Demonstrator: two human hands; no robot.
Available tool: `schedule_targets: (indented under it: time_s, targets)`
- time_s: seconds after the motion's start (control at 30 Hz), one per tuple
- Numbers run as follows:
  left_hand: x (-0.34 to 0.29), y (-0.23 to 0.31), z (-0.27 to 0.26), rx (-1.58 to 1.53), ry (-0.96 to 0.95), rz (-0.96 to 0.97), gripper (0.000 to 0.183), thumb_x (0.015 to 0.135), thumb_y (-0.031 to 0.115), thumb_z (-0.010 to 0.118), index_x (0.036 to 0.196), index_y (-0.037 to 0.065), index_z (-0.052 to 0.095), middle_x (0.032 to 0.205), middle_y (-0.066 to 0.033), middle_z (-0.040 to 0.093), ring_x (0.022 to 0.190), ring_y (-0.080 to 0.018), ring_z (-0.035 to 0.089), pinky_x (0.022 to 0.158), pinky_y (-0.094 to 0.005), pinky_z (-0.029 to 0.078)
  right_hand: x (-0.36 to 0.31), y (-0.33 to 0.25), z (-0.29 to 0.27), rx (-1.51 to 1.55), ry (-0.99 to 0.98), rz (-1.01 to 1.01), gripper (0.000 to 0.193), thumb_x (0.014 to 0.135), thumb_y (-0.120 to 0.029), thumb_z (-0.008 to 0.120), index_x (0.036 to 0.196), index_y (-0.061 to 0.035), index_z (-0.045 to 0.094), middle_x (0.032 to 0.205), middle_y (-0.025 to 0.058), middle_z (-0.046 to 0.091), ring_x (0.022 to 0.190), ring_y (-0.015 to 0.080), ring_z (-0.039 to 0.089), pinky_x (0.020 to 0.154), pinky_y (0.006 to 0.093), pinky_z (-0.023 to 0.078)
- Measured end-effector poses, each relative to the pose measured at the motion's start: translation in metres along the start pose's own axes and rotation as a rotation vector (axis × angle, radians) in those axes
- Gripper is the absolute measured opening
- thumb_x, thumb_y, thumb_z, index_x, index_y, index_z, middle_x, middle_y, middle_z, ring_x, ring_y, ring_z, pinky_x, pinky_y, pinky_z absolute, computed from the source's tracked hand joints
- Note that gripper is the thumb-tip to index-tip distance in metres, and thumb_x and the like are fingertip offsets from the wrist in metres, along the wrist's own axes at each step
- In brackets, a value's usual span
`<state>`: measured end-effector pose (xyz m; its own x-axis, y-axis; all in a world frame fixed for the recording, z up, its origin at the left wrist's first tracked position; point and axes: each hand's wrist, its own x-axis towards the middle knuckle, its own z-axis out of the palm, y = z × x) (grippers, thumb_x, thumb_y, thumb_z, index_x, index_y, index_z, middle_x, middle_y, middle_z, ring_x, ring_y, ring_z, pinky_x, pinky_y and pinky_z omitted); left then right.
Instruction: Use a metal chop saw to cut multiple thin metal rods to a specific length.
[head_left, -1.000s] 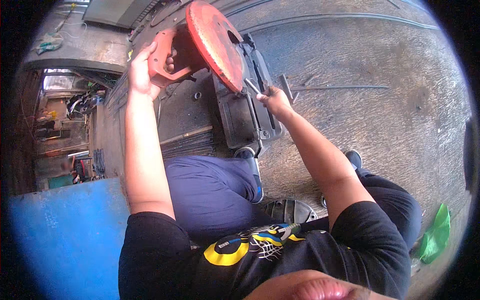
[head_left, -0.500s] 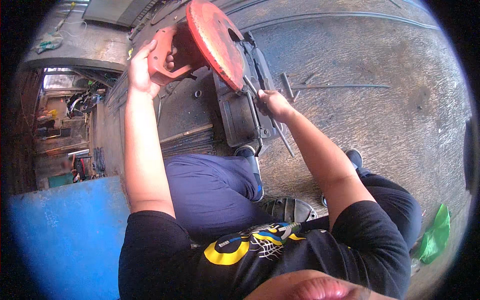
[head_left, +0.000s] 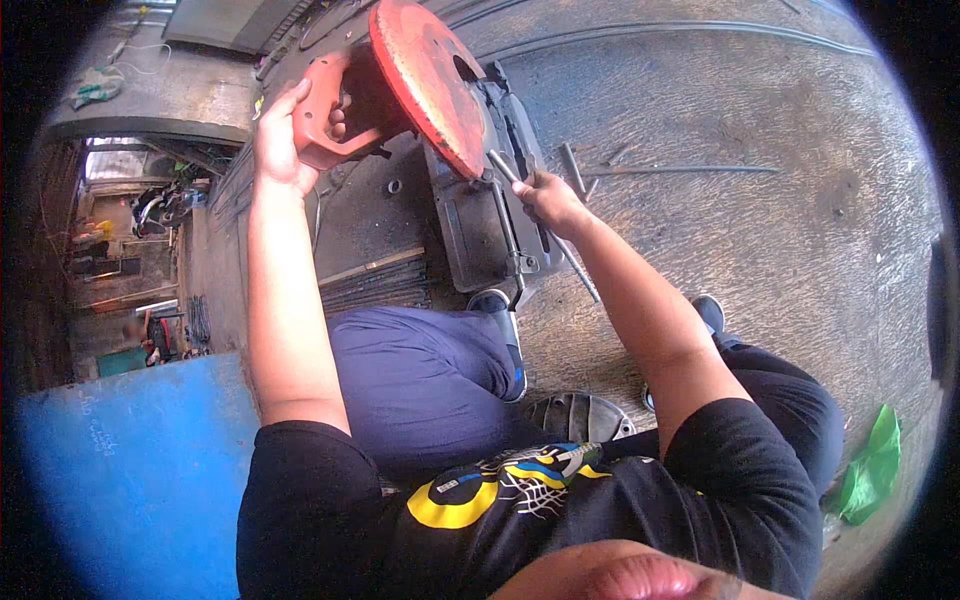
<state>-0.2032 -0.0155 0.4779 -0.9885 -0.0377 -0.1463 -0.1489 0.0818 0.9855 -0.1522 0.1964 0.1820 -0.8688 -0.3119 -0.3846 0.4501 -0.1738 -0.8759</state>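
Note:
My left hand (head_left: pixel 277 140) is wrapped round the orange D-shaped handle (head_left: pixel 318 112) of a cut-off saw, its fingertips showing inside the loop. Beside the handle stands the round orange blade guard (head_left: pixel 425 85), scuffed along its rim; the blade itself is hidden. My right hand (head_left: pixel 552 203) grips a thin grey metal rod (head_left: pixel 580 270), held slantwise over the saw's dark base (head_left: pixel 468 240). The rod's far end is close to the guard's lower edge and a clamp bar. Whether it touches the clamp I cannot tell.
Short metal pieces (head_left: pixel 572 168) and a long rod (head_left: pixel 690 170) lie right of the saw. Bundled bars (head_left: pixel 375 285) lie left of its base. A blue panel (head_left: pixel 140 480) is at the lower left, a green plastic bag (head_left: pixel 872 470) at the right, and a ribbed metal part (head_left: pixel 575 418) between my legs.
My right hand has shifted slightly to the right with the rod, whose near end has swung right and a little farther away. The left hand stays on the handle, almost unmoved.

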Motion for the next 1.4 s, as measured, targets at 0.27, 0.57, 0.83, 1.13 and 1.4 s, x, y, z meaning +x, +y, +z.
schedule_targets:
  time_s: [0.27,0.57,0.83,1.13,1.4]
  targets:
    - [0.000,0.000,0.000,-0.014,0.033,-0.018,0.037,0.090,0.030,0.053,0.115,0.003,0.049,0.090,-0.0107,0.060,0.074,-0.0170,0.057,0.066,-0.0290,0.049,0.006,-0.047,-0.031,-0.575,0.102,-0.184,0.035,0.082,-0.035,0.064,0.093,-0.0017,0.066,0.081,0.0137,0.066,0.076,0.0246,0.062,0.073,0.0371,0.047]
    - [0.002,-0.003,-0.001,-0.005,0.048,0.033,0.035,0.089,0.029,0.055,0.113,0.004,0.051,0.088,-0.0091,0.060,0.072,-0.0165,0.058,0.063,-0.0286,0.050,0.003,-0.109,-0.044,-1.222,0.297,-0.309,0.025,0.080,-0.035,0.061,0.091,-0.0142,0.069,0.090,0.0111,0.068,0.093,0.0284,0.063,0.093,0.0513,0.038]
    - [-0.002,-0.002,0.002,0.017,0.078,0.016,0.037,0.090,0.029,0.053,0.113,0.001,0.052,0.088,-0.0109,0.061,0.069,-0.0168,0.058,0.063,-0.0282,0.050,0.009,-0.110,-0.034,-1.341,0.265,-0.386,0.022,0.077,-0.033,0.063,0.087,-0.0136,0.068,0.089,0.0100,0.068,0.090,0.0273,0.064,0.091,0.0470,0.039]
    - [-0.002,-0.002,0.003,0.019,0.017,0.021,0.037,0.091,0.029,0.050,0.113,-0.001,0.051,0.088,-0.0116,0.061,0.071,-0.0174,0.058,0.066,-0.0287,0.050,0.024,-0.099,-0.032,-1.349,0.222,-0.451,0.022,0.077,-0.032,0.060,0.086,-0.0136,0.067,0.089,0.0094,0.068,0.089,0.0272,0.065,0.087,0.0460,0.040]
    - [-0.001,-0.003,0.002,0.025,0.074,0.015,0.041,0.092,0.031,0.050,0.116,-0.002,0.050,0.088,-0.0123,0.060,0.077,-0.0200,0.059,0.069,-0.0331,0.051,0.024,-0.094,-0.031,-1.326,0.230,-0.413,0.025,0.079,-0.036,0.059,0.090,-0.0151,0.067,0.088,0.0094,0.068,0.089,0.0276,0.064,0.086,0.0447,0.041]
